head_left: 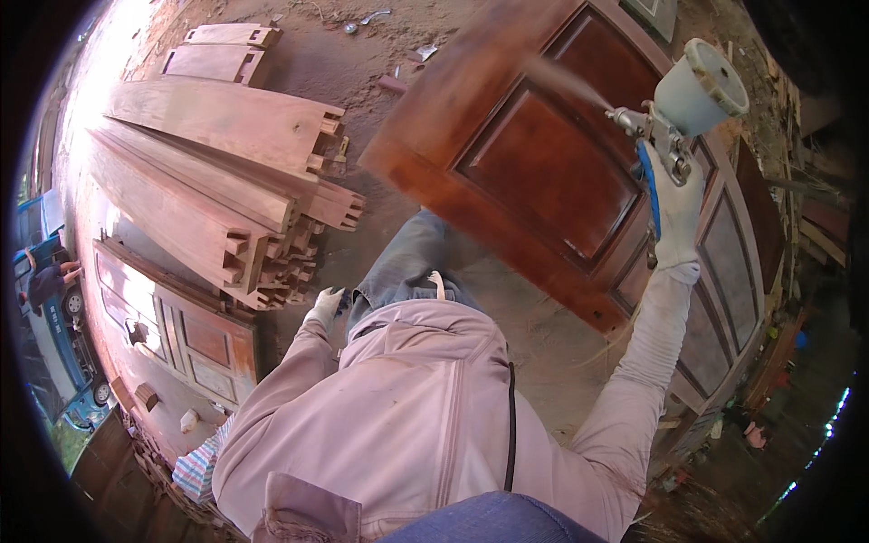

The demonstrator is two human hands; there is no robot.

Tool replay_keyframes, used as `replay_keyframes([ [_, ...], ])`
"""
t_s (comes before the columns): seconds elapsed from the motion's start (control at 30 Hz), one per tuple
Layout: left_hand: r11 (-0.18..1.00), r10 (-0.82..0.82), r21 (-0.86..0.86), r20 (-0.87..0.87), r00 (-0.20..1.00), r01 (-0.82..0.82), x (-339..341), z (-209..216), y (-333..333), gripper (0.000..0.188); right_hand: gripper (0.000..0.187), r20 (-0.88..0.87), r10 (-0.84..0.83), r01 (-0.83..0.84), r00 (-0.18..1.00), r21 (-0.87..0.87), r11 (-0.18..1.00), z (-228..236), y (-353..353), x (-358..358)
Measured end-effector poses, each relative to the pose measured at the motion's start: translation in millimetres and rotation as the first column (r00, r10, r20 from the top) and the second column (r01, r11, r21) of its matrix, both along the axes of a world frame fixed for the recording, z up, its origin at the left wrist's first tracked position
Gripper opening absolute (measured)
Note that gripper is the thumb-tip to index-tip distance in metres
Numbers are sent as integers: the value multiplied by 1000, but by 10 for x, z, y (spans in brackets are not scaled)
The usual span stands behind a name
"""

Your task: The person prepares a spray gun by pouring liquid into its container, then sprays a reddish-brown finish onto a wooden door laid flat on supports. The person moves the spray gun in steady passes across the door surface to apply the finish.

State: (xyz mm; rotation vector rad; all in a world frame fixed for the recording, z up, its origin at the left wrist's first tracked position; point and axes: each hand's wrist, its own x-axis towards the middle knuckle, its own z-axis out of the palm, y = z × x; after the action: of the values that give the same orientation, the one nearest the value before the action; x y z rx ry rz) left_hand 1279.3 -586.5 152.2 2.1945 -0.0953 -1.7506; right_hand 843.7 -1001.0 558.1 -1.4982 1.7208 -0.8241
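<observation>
My right hand (677, 204), in a white glove with a blue palm, is wrapped round the handle of a metal spray gun (654, 128). A pale cup (692, 90) is mounted on top of the gun. From its nozzle a whitish mist (570, 80) streams left across a reddish-brown panelled wooden door (554, 172). The door's near part looks glossy and wet, while panels farther right look greyer. My left hand (325, 307), gloved in white with a dark palm, hangs beside my thigh. Its fingers look loosely apart, with nothing seen in them.
Stacked bare timber door parts (208, 149) with cut tenon ends lie to my left. Another panelled door (204, 339) lies below them. A thin hose (602, 356) runs near my right arm. A blue vehicle (54, 317) and a person (45, 282) are at far left.
</observation>
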Motion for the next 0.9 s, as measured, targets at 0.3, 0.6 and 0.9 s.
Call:
replay_keyframes([
  [0.3, 947, 166, -243, -192, 967, -211, -110, -152, -947, 23, 33, -205, 205, -245, 957, -197, 949, -171, -606, -156],
  [0.6, 946, 319, -42, -70, 945, -322, -477, 81, -910, 22, 44, 288, 377, -466, 880, 377, 800, 168, 61, 49],
  [0.9, 890, 450, -16, -139, 882, -456, -1112, 39, -254, 24, 25, 150, 277, -301, 949, 181, 936, -126, -561, -43],
])
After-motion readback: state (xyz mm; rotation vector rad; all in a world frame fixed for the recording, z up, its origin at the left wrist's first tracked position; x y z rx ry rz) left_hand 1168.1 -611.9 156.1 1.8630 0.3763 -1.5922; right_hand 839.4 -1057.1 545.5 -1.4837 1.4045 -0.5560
